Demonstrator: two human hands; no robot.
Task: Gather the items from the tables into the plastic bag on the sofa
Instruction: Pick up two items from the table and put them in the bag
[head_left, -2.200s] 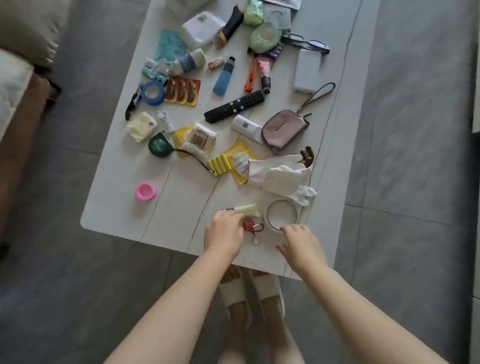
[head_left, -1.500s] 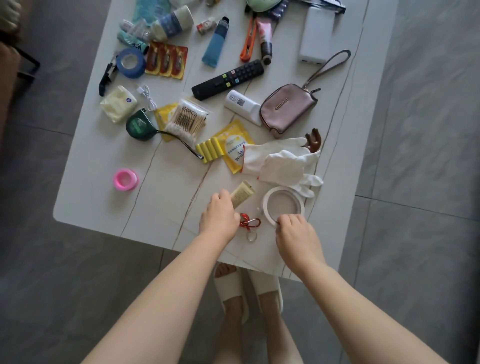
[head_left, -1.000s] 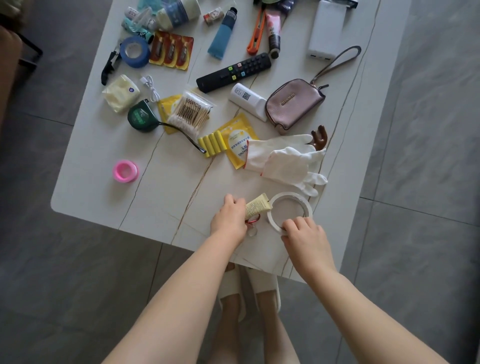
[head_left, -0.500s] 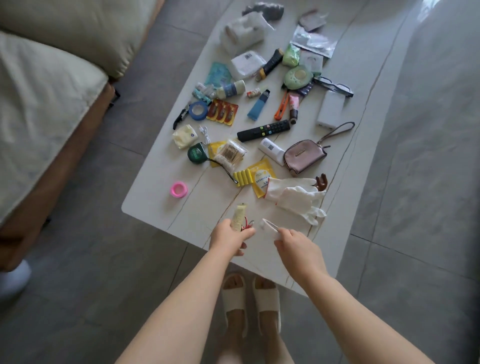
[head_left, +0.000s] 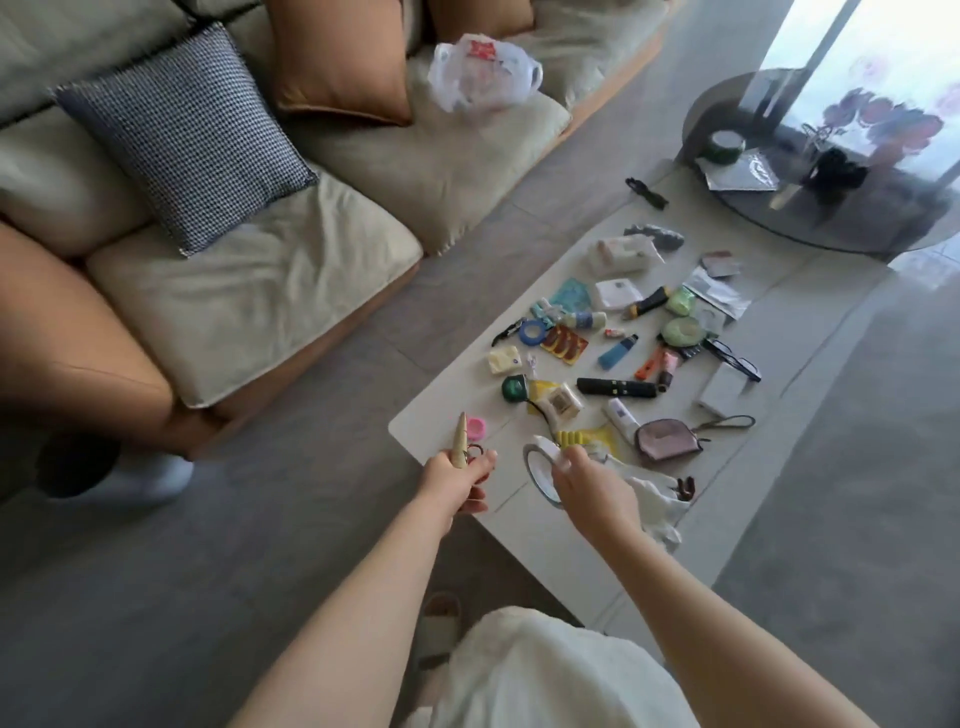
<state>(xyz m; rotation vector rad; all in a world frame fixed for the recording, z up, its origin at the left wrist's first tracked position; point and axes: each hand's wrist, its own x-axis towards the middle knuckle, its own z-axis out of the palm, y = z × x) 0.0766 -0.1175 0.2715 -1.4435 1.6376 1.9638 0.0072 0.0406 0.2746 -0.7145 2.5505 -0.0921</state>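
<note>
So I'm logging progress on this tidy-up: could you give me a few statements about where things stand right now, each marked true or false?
1. The left hand holds a cream tube. True.
2. The right hand holds the black remote. False: it holds a roll of clear tape; the remote lies on the white table.
3. The plastic bag sits on the sofa. True.
4. The pink purse is in the bag. False: the purse lies on the table.
5. The pink ring lies on the table. True.

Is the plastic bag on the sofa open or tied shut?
Open, it seems: the plastic bag sits on the sofa cushion with its handles spread apart, not knotted. What is inside cannot be told.
</note>
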